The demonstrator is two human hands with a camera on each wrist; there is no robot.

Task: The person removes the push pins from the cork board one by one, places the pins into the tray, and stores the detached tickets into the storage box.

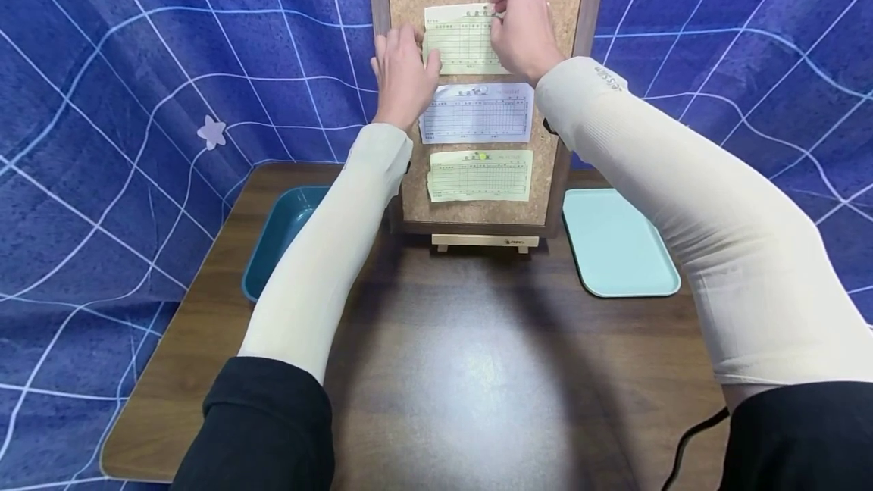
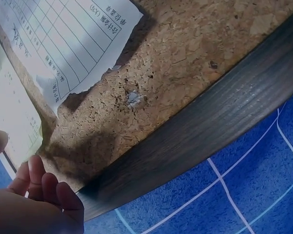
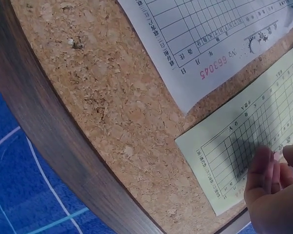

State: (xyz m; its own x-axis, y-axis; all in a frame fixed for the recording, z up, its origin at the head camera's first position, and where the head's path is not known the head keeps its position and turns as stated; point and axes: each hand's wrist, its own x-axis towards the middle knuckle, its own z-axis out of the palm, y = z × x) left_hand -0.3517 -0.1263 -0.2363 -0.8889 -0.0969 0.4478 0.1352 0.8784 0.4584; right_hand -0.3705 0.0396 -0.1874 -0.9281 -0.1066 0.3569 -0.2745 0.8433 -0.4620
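Note:
A pale green receipt slip lies at the top of a cork board in a dark wooden frame. At its left edge is my left hand, fingers loosely bent and fingertips right by the paper. My right hand is at the slip's top edge, thumb and curled fingers pinching what looks like a small push pin, mostly hidden. Below hangs a white receipt slip with a clear pin at its top. Lowest is another green slip, held by a yellow pin.
The board leans on a small wooden stand at the back of the brown table. A dark teal tray sits at left, partly behind my left sleeve. To the right lies a light turquoise tray. A blue patterned curtain hangs behind.

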